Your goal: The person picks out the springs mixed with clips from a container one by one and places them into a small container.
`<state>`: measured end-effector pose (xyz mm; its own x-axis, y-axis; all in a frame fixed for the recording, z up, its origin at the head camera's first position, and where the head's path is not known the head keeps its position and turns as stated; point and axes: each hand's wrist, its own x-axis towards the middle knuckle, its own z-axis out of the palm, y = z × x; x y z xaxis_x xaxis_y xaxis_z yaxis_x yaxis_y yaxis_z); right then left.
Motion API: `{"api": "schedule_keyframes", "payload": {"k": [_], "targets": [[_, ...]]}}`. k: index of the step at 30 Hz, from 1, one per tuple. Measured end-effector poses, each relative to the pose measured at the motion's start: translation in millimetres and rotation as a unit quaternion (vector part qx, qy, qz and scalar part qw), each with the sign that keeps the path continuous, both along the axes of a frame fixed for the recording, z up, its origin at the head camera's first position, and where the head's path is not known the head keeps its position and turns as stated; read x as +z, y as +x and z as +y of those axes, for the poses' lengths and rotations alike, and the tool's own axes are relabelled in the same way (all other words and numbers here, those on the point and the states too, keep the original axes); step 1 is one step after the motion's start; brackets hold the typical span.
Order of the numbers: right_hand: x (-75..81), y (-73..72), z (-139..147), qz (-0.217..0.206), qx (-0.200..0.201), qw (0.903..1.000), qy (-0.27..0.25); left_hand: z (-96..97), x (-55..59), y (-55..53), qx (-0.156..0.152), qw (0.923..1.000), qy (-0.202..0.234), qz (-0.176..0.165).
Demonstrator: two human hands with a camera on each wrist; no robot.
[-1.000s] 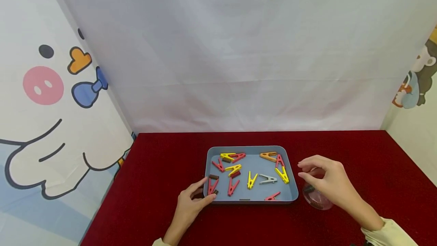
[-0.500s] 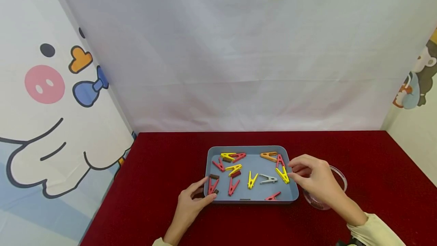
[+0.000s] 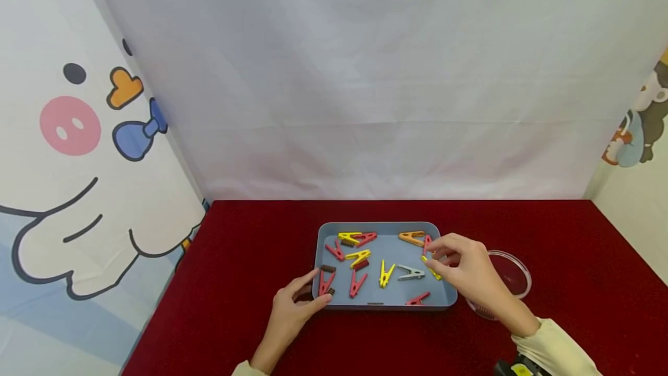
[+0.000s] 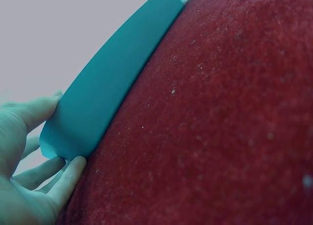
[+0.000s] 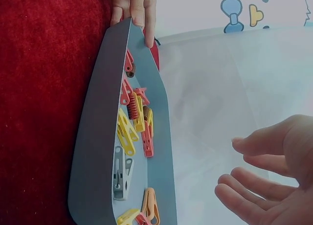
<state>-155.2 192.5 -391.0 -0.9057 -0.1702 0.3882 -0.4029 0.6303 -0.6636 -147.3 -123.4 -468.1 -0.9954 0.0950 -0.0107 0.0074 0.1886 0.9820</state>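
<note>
My left hand (image 3: 290, 306) holds the left end of a blue-grey tray (image 3: 386, 307), its thumb and fingers on two sides of the corner. Lying in the tray are several plastic clips: red (image 3: 357, 284), yellow (image 3: 385, 274), grey (image 3: 411, 273) and orange (image 3: 412, 238). Among them are small coil springs, such as a dark one (image 3: 328, 268) and a red one (image 5: 132, 107). Over the tray's right side hovers my right hand (image 3: 464, 266), overlapping a yellow clip (image 3: 431, 267). In the right wrist view its thumb and fingers are apart with nothing between them.
Right of the tray, partly behind my right forearm, stands a clear round dish (image 3: 526, 274) with a coil spring visible in it. A dark red cloth (image 3: 250, 248) covers the table. White curtains (image 3: 396, 103) close off the back; printed panels flank the sides.
My right hand has moved left, from over the clear dish to over the tray's right side, leaving more of the dish in view. My left hand stays at the tray's corner.
</note>
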Motion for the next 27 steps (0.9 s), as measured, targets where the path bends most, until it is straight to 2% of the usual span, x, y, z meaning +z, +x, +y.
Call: {"api": "schedule_keyframes", "payload": {"k": [6,27], "targets": [[-4.4,-4.9,-6,0.005,0.000,1.0000,0.002,0.0,-0.6,-0.2,0.001,1.0000,-0.001,0.005],[-27.3,-20.4,-32,-0.025,-0.023,0.9992,-0.020,0.1,-1.4,-0.3,0.002,1.0000,0.003,0.004]]}}
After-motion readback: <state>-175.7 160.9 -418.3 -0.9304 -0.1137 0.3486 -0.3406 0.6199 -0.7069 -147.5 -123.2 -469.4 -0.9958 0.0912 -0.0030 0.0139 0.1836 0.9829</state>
